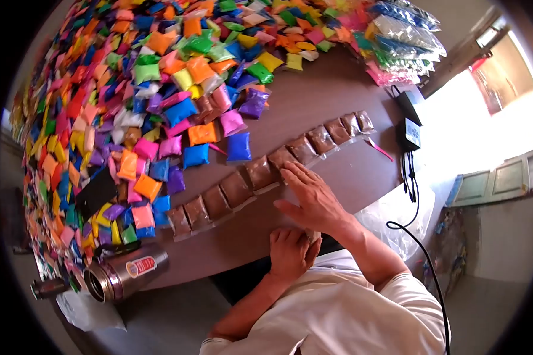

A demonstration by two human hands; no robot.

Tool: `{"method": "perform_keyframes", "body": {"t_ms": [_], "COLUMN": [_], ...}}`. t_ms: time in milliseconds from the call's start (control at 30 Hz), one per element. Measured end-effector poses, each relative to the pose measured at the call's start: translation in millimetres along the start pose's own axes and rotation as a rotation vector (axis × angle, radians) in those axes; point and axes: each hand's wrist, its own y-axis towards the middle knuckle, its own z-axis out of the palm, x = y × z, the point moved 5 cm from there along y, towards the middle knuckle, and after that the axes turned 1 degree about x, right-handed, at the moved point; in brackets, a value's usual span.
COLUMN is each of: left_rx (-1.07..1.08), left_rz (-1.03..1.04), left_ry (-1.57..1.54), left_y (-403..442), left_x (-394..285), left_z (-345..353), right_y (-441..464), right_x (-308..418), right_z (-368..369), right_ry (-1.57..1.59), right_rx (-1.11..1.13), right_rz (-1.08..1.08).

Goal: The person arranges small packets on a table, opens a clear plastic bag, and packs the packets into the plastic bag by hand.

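Observation:
A row of several clear packets with brown contents (pixel 217 201) runs diagonally across the brown table (pixel 314 89). Over the middle of this row is my right hand (pixel 308 192), its fingers stretched out and the fingertips at one brown packet (pixel 281 158). My left hand (pixel 290 251) rests at the table's near edge with its fingers curled. A small brownish thing shows beside its thumb, too hidden to make out. Close to the right end of the row lies a small pink stick (pixel 380 149) with a pale tip.
A large heap of colourful packets (pixel 148 73) covers the left and back. Stacked clear bags (pixel 400 44) stand at the back right, near a black box (pixel 413 134) with a cable (pixel 420 242). A steel flask (pixel 124 272) lies at the near left edge. Clear plastic (pixel 391 219) hangs at right.

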Motion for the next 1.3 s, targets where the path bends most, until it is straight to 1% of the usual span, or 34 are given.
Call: {"method": "perform_keyframes", "body": {"t_ms": [67, 100, 133, 233, 267, 333, 367, 433, 467, 533, 600, 667, 733, 800, 833, 900, 933, 1000, 1033, 1067, 1100, 1167, 1267, 1300], "left_rx": [-0.01, 0.005, 0.008, 0.002, -0.018, -0.036, -0.057, -0.057, -0.056, -0.087, -0.119, -0.156, -0.153, -0.151, -0.172, -0.189, -0.187, -0.177, -0.185, -0.192, -0.147, -0.137, -0.132, -0.134], "left_rz": [0.02, 0.035, 0.046, 0.078, 0.086, 0.103, 0.1, 0.093, 0.077, 0.089, 0.1, 0.083, 0.075, 0.069, 0.075, 0.083, 0.078, 0.078, 0.069, 0.06, 0.037, 0.022, 0.014, 0.018], "left_ry": [0.003, -0.004, 0.009, 0.03, 0.043, 0.049, 0.058, 0.068, 0.077, 0.107, 0.138, 0.188, 0.195, 0.204, 0.23, 0.266, 0.26, 0.256, 0.261, 0.267, 0.278, 0.269, 0.262, 0.265], "left_y": [0.0, -0.3, -0.8, 0.5, 1.7, -0.1, -1.3, -1.2, -0.5, -2.3, -1.5, 0.5, 0.1, 0.6, 0.2, 0.1, 0.5, 1.1, 2.2, 2.7, 2.1, 3.0, 5.3, 5.6], "left_x": [2.2, 2.6, 1.7, -2.4, -3.3, -1.8, -1.6, -3.0, -3.5, -3.8, -6.5, -9.6, -9.8, -9.6, -10.0, -10.0, -9.2, -9.8, -10.0, -9.9, -8.9, -9.3, -9.1, -9.3], "left_z": [2.2, 3.1, 1.4, -1.6, -3.1, 1.2, 1.8, 1.1, 1.0, 3.1, 4.6, 3.7, 6.2, 9.3, 10.0, 11.0, 11.4, 12.5, 12.8, 12.4, 12.4, 12.2, 11.4, 11.0], "right_y": [-5.3, -6.8, -6.6, -4.9, -4.6, 0.4, 3.0, 6.5, 8.1, 8.8, 9.3, 6.9, 5.0, 3.9, 4.5, 5.8, 7.4, 3.3, 6.0, 4.4, 4.3, 6.5, 1.9, -3.0], "right_x": [-10.4, -9.5, -7.7, 4.7, 2.3, -6.1, -13.3, -35.9, -42.2, -63.5, -68.1, -55.5, -53.1, -57.6, -64.0, -86.5, -97.6, -126.5, -134.2, -134.6, -130.0, -117.9, -97.2, -92.1], "right_z": [6.3, 10.4, 11.0, 10.3, 8.4, -5.4, -12.4, -35.1, -38.5, -34.7, -21.0, -14.6, -17.3, -27.7, -34.2, -56.8, -55.2, -53.8, -53.3, -52.0, -47.1, -37.6, -37.5, -43.6], "right_ry": [-0.021, -0.034, -0.035, 0.097, 0.094, 0.044, 0.04, -0.116, -0.118, -0.11, -0.14, -0.041, 0.029, 0.007, 0.015, -0.059, -0.051, -0.174, -0.098, -0.093, -0.086, -0.024, 0.056, 0.072], "right_rx": [0.062, 0.058, 0.048, 0.099, 0.084, -0.088, -0.096, -0.233, -0.239, -0.196, -0.165, -0.143, -0.139, -0.242, -0.246, -0.344, -0.348, -0.536, -0.458, -0.463, -0.453, -0.399, -0.429, -0.469], "right_rz": [0.027, 0.003, 0.023, -0.014, -0.004, -0.049, -0.048, 0.088, 0.089, 0.198, 0.17, 0.088, 0.082, 0.1, 0.097, 0.155, 0.154, 0.286, 0.319, 0.324, 0.288, 0.228, 0.188, 0.177]}}
